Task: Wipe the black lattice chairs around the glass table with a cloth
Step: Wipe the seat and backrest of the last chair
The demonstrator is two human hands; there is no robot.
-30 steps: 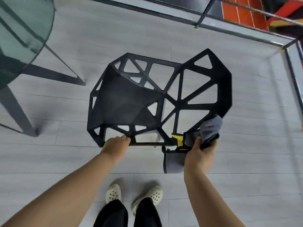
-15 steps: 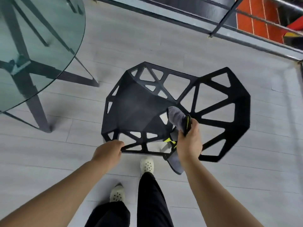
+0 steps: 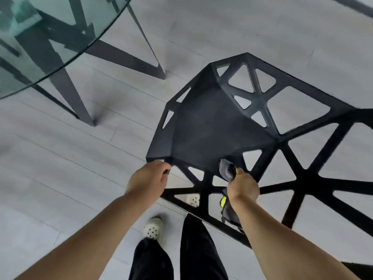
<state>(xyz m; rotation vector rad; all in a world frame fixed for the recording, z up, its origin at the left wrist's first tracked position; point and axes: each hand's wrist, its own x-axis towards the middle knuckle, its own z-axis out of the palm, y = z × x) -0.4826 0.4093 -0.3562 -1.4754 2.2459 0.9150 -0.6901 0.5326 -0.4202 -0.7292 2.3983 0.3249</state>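
A: So, where is the cloth (image 3: 227, 170)?
B: Bunched in the right hand (image 3: 243, 186), fingers curled round it, pressed on the black lattice chair (image 3: 201, 134) where its solid seat meets the near struts; a tail with a yellow tag (image 3: 223, 202) hangs below the wrist
A: And the left hand (image 3: 148, 176)?
B: Curled over the chair's near-left corner, steadying it, right of the glass tabletop (image 3: 101, 21)
A: How far along?
B: Mid-chair, I'd judge: I can't tell which struts are clean, and no other chairs are in view
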